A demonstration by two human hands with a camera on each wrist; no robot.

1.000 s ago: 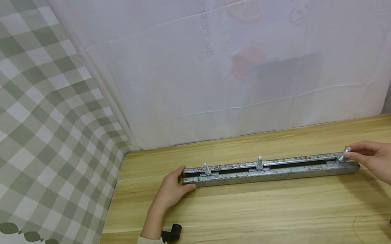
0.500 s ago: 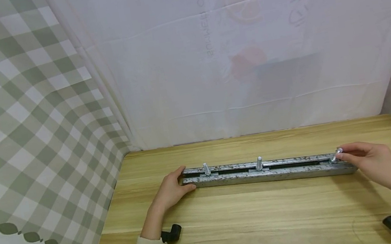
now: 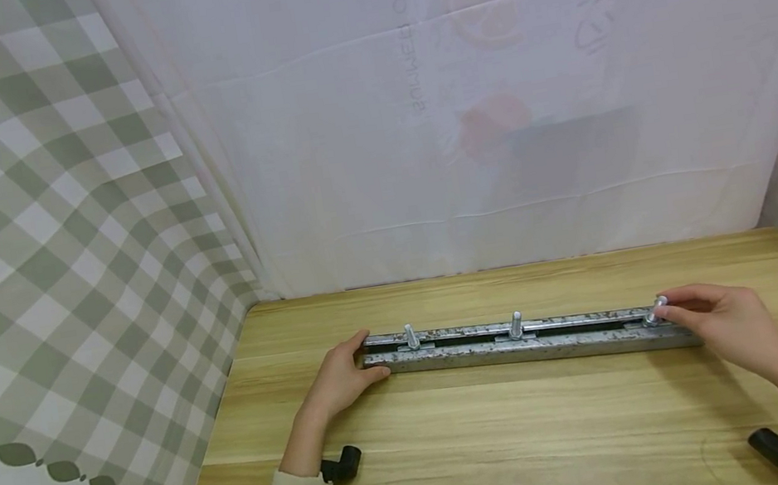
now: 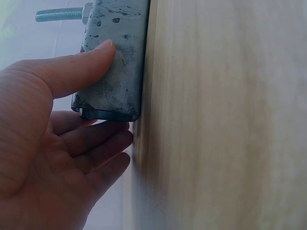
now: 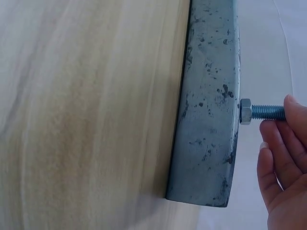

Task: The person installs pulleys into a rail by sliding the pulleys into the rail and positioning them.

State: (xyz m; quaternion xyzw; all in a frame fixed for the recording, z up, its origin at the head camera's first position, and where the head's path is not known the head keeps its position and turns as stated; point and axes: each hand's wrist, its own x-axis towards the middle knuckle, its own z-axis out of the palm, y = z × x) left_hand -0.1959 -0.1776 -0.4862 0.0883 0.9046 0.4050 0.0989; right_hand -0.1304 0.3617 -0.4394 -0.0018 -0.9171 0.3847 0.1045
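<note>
A slotted steel channel (image 3: 466, 357) with dark specks lies lengthwise on the wooden table. Upright from its slot stand three threaded bolts with nuts: a left bolt (image 3: 412, 338), a middle bolt (image 3: 516, 326) and a right bolt (image 3: 656, 311). My left hand (image 3: 337, 380) holds the channel's left end. In the left wrist view its thumb (image 4: 84, 69) presses the side wall, and the fingers reach behind the end. Near the right end my right hand (image 3: 737, 325) pinches the right bolt's top. The right wrist view shows the bolt's hex nut (image 5: 245, 111) against the channel's slotted face.
Wood-grain tabletop (image 3: 501, 435) extends in front of the channel. A white curtain (image 3: 361, 154) hangs behind it, and a green checked cloth (image 3: 53, 217) on the left. Black wrist attachments (image 3: 342, 463) sit by both sleeves.
My right hand has moved left along the channel, and the right bolt has slid with it, away from the right end. The left hand and the other two bolts have stayed put.
</note>
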